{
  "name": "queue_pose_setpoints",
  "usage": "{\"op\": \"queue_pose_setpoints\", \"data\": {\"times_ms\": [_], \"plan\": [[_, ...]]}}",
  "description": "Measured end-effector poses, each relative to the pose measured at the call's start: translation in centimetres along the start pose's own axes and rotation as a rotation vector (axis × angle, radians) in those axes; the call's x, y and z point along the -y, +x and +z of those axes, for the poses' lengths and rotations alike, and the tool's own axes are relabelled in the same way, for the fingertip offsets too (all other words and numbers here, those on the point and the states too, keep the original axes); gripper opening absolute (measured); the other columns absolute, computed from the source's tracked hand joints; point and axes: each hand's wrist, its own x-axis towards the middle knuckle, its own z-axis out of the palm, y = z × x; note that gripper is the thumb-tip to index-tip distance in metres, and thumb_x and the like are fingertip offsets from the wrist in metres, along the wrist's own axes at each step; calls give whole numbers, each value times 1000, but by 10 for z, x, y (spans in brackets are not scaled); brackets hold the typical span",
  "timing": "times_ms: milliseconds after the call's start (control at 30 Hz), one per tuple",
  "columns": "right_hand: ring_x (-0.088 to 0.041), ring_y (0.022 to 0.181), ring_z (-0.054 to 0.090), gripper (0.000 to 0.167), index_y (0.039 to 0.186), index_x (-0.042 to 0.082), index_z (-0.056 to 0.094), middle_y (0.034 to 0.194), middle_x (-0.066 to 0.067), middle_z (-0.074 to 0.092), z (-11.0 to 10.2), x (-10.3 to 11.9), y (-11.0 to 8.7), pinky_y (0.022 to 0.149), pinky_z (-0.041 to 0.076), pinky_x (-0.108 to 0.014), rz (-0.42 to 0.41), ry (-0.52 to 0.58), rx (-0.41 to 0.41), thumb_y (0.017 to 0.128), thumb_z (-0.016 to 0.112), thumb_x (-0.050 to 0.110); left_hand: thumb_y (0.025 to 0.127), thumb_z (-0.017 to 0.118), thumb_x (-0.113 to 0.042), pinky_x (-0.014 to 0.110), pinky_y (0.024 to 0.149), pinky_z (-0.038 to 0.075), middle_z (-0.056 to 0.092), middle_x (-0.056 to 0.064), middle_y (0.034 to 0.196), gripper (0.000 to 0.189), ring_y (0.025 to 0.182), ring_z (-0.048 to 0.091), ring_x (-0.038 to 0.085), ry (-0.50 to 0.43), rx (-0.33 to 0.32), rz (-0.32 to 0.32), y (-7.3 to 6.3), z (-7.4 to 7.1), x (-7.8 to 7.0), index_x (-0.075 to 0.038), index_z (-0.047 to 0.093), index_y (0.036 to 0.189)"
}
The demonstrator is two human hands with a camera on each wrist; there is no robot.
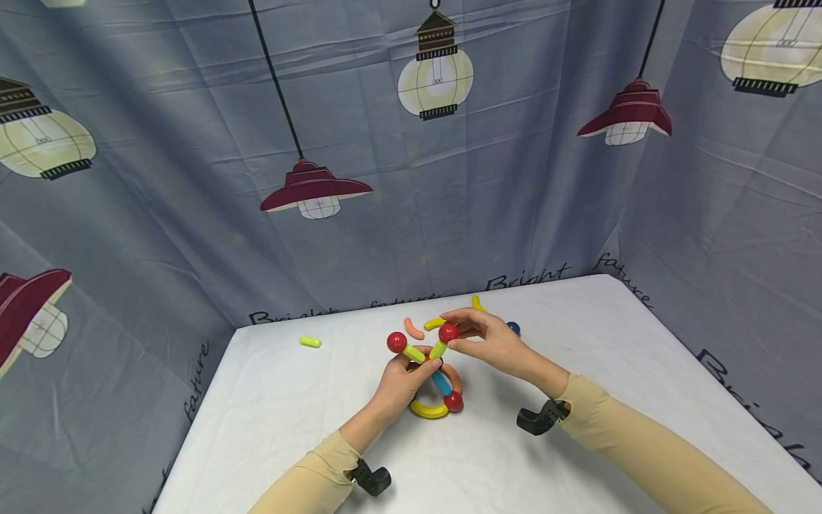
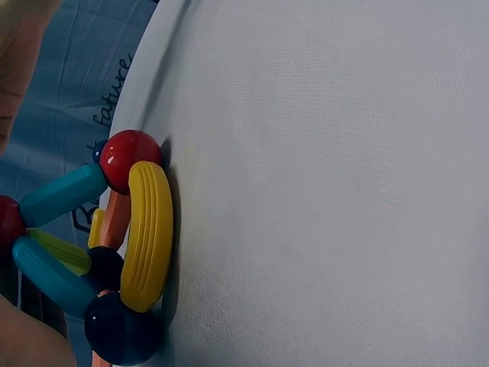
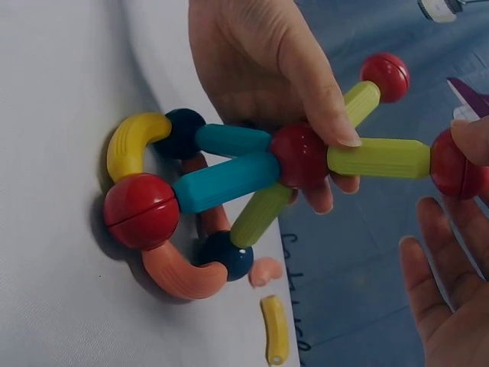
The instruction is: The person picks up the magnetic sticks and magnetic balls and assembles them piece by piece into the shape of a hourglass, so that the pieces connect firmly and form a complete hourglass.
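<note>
A built toy of sticks and balls stands on the table. Its ring base has a yellow curved stick [image 3: 122, 153], an orange curved stick [image 3: 183, 274], a red ball [image 3: 141, 210] and dark blue balls [image 3: 229, 254]. Blue sticks [image 3: 229, 182] and a green stick slope up to a red top ball [image 3: 299, 155]. My left hand [image 1: 399, 382] grips the toy at that ball, thumb against a light green stick [image 3: 390, 157]. My right hand [image 1: 491, 343] pinches the red ball [image 1: 448, 333] on this stick's end. A second green stick carries another red ball [image 1: 397, 343].
Loose on the white table [image 1: 270, 428] lie a green stick [image 1: 310, 342] at left, an orange curved stick [image 1: 414, 328] and yellow sticks [image 1: 434, 324] behind the toy. A dark blue ball [image 1: 514, 328] sits behind my right hand. Grey curtains [image 1: 514, 178] hang around the table.
</note>
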Motion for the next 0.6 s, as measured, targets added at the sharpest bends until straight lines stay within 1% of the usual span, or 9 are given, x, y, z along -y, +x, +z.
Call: {"op": "queue_pose_setpoints", "data": {"times_ms": [67, 200, 367, 467, 600], "plan": [[-22, 111, 63, 49, 139, 17, 61, 128, -1, 64, 0, -1, 0, 95, 53, -45, -1, -2, -5, 94, 77, 27, 99, 70, -26, 49, 107, 45, 67, 5, 121, 33, 122, 59, 24, 3, -2, -3, 4, 0, 8, -7, 65, 126], [-22, 111, 63, 49, 139, 16, 61, 127, -1, 64, 0, -1, 0, 94, 54, -40, -1, -5, -14, 94, 77, 28, 99, 70, -28, 49, 108, 44, 68, 4, 120, 33, 121, 59, 23, 10, -5, 4, 4, 0, 8, -8, 66, 125], [-23, 112, 62, 49, 139, 14, 61, 127, -3, 64, 0, -3, 1, 96, 52, -43, 9, -1, -21, 94, 77, 25, 99, 70, -29, 50, 107, 44, 69, 3, 118, 32, 120, 60, 22, 34, -4, 10, 4, 0, 8, -9, 67, 124], [-24, 113, 62, 47, 139, 14, 61, 127, -5, 64, -2, -5, 1, 98, 51, -43, 5, 0, -16, 95, 76, 25, 99, 70, -31, 47, 105, 46, 69, 2, 118, 33, 117, 60, 21, 54, 0, 14, 5, -1, 8, -10, 68, 124], [-25, 113, 62, 42, 139, 14, 61, 126, -7, 65, -9, -8, 2, 97, 52, -38, -1, 14, -32, 99, 71, 25, 99, 70, -31, 42, 100, 48, 71, 3, 114, 33, 109, 62, 20, 69, 3, 25, 6, -2, 9, -9, 69, 124]]}}
